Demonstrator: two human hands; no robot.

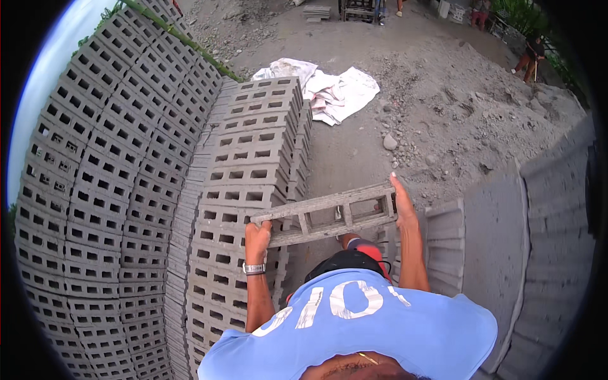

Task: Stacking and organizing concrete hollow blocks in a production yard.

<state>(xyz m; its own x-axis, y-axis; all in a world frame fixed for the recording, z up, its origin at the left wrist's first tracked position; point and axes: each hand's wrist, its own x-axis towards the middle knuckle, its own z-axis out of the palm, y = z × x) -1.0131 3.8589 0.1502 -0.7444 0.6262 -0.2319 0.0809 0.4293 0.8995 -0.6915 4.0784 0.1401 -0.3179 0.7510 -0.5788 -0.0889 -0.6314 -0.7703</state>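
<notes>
Between my two hands I hold a grey concrete hollow block [323, 202], its openings facing up and its right end tilted a little farther away. My left hand [258, 238] is closed round the block's left end, and a watch sits on that wrist. At the other end, my right hand [404, 201] presses against the side with its fingers pointing forward. The block's left end lies over the edge of a low stack of hollow blocks [237, 173] in this view; I cannot tell whether they touch.
A tall wall of stacked hollow blocks [107, 164] rises on the left. More grey blocks [446, 244] and a smooth grey slab [497, 247] stand close at my right. Ahead lie white sacks [345, 92] and a gravel heap [456, 107]. A person [531, 57] stands far right.
</notes>
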